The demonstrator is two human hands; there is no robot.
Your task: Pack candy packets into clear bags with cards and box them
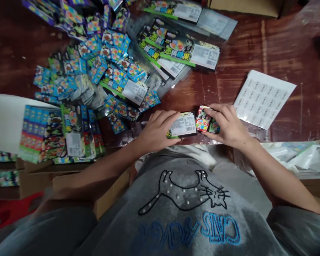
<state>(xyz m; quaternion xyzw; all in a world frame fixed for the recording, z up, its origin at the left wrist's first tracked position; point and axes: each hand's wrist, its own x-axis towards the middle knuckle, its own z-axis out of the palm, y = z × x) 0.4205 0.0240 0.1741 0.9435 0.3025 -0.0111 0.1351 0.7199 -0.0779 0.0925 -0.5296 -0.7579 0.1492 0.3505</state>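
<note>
At the table's front edge my left hand (158, 129) grips a black and green printed candy box (183, 124), its fingers along the far side and the thumb along the near side. A white label with a barcode faces up on the box. Just to the right, my right hand (228, 124) is closed round small candy packets: a red one (203, 120) and a green one (214, 127), side by side at the box's right end. My fingers partly cover the green packet. Whether the packets touch the box's end, I cannot tell.
Loose blue packets (117, 76) and purple packets (93, 25) are heaped at the left. Flat printed sleeves (190, 51) lie at the back. A sticker sheet (264, 97) is on the right. A filled carton (40, 168) stands at the lower left.
</note>
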